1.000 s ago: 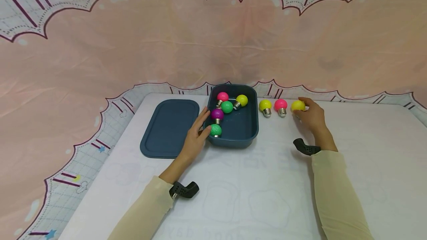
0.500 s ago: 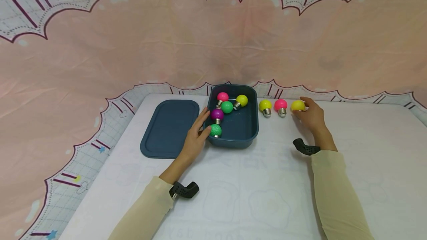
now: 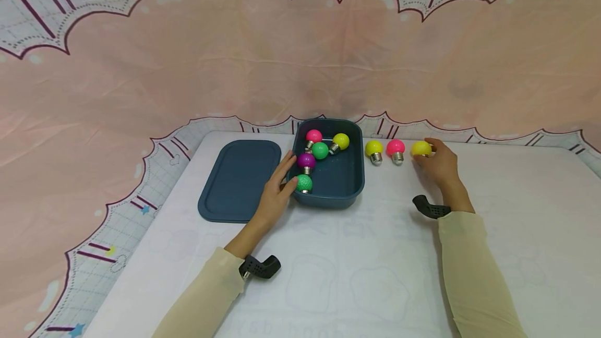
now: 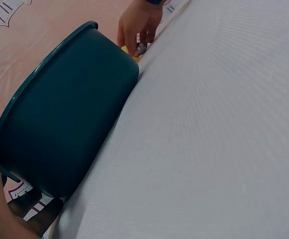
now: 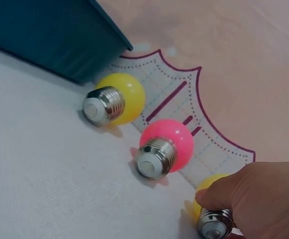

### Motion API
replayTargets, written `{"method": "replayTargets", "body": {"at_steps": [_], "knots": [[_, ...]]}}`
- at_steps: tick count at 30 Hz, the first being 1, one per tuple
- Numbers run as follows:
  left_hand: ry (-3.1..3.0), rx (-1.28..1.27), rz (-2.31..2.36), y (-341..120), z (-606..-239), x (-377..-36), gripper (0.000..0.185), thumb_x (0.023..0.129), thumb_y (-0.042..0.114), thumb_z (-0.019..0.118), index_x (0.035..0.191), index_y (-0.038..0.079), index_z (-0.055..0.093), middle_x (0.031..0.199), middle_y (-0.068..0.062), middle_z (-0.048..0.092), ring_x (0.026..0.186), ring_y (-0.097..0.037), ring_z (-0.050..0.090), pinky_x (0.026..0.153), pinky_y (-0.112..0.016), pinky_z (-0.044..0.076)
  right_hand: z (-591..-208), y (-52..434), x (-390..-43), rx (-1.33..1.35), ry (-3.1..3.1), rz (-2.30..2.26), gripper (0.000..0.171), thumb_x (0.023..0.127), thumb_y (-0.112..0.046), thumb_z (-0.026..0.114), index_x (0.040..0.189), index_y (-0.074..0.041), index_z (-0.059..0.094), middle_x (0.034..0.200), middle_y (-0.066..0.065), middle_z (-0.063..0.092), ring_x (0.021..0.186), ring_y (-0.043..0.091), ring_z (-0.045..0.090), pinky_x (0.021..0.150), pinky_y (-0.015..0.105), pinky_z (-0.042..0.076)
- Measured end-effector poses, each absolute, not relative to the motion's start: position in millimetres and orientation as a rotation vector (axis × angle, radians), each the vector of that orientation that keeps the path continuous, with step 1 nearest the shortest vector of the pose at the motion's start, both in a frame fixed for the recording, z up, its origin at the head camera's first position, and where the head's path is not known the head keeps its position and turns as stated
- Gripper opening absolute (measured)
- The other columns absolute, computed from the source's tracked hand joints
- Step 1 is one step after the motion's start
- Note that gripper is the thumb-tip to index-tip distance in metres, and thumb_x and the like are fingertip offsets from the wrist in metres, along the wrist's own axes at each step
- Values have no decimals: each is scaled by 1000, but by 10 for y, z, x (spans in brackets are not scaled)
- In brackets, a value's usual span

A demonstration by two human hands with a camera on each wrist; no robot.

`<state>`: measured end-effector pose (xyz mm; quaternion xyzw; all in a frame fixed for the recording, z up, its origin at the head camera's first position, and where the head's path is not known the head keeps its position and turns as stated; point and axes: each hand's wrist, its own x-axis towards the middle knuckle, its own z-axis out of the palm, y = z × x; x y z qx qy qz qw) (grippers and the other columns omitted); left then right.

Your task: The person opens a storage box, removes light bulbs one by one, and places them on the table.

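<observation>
The right hand (image 3: 439,165) is narrowed around the held yellow bulb (image 3: 421,148), its thumb on the globe's near side. The bulb sits at the fingertips, to the left of the palm, so it lies on the side that faces the box (image 3: 341,177). Its long axis runs roughly near to far: the metal base points near and the globe is far. Whether it bears on the table (image 3: 357,265) or is just clear of it, I cannot tell.

Going left from that hand, 2 loose bulbs lie between it and the box: the pink bulb (image 3: 396,147), then the outer yellow bulb (image 3: 374,148), just beside the box's right wall. Both have their bases toward the near side, much like the held bulb.

Inside the box, the 5 bulbs lie along the left and far parts, and the bare floor is at the near right, the side closer to the right hand.

The left hand (image 3: 274,192) is the nearer of the 2 to the box; its fingers are fairly straight, spread against the left wall, with the thumb at the rim. Left of the box, the lid (image 3: 241,181) lies flat, partly behind that hand.
</observation>
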<state>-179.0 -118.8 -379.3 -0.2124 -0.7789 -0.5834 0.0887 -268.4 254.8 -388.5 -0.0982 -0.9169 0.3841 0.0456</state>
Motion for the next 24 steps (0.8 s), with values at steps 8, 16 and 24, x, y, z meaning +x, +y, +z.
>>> {"method": "replayTargets", "body": {"at_steps": [8, 16, 24], "knots": [[-2316, -631, -1753, -1189, -3790, -1791, 49, 98, -2, 47, 144, -6, 34, 154, -21, 22, 142, -34, 19, 104, -57, 29, -3880, 2572, -2687, -316, -2782, 1157, 64, 94, -14, 59, 147, 4, 28, 141, 33, 35, 126, 49, 34, 105, 55, 30], [-2311, -636, -1758, -1191, -3798, -1801, 48, 98, -2, 47, 144, -7, 34, 154, -21, 22, 142, -34, 19, 104, -57, 28, -3864, 2569, -2695, -328, -2808, 1166, 67, 94, -17, 60, 148, 3, 25, 142, 33, 35, 127, 48, 34, 105, 54, 30], [-2297, -639, -1764, -1186, -3791, -1797, 48, 97, -3, 47, 144, -8, 35, 153, -23, 23, 141, -35, 20, 104, -58, 29, -3858, 2572, -2698, -342, -2811, 1173, 68, 94, -20, 59, 149, 2, 25, 142, 33, 33, 128, 49, 32, 105, 55, 30]]}}
